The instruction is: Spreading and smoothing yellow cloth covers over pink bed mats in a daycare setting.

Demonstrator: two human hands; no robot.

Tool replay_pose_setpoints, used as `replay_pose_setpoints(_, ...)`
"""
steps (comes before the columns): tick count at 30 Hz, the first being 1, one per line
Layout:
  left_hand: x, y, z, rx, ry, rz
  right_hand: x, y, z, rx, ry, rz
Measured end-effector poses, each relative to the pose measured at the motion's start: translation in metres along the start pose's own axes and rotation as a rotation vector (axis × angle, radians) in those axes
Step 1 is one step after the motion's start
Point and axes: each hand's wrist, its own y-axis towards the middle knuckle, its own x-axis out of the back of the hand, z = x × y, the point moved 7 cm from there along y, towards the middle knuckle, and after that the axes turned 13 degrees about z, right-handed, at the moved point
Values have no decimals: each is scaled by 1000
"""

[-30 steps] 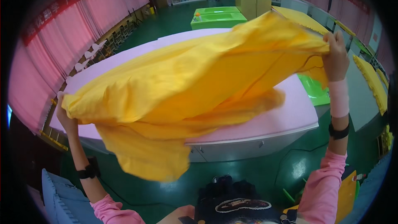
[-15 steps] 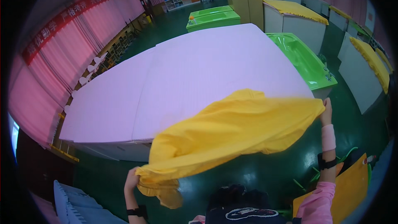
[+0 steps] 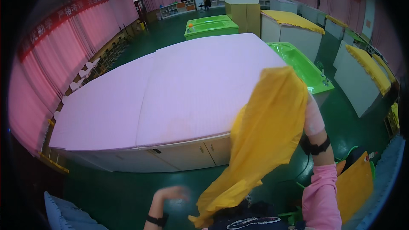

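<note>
My right hand holds up a yellow cloth in front of the pink table.

My right hand [image 3: 303, 86] is raised over the right near corner of the big pink table [image 3: 170, 98]; the hand itself is hidden behind the yellow cloth [image 3: 264, 140], so it seems clamped on the top edge, but I cannot see the fingers. The cloth hangs down in front of the table's near edge and its white cupboards [image 3: 187, 155], and its lower tip reaches my body. My left hand [image 3: 172, 193] is low, blurred, fingers apart, holding nothing, near the cloth's lower end. A green tub [image 3: 298, 61] stands beside the table's right edge.
</note>
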Motion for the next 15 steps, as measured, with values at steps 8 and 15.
replay_pose_setpoints(8,234,19,-187,-644,38,-889,-190,-18,46,272,-1653,-25)
replay_pose_setpoints(15,97,208,-277,-1081,287,-41,-231,-63,81,325,-2525,-398)
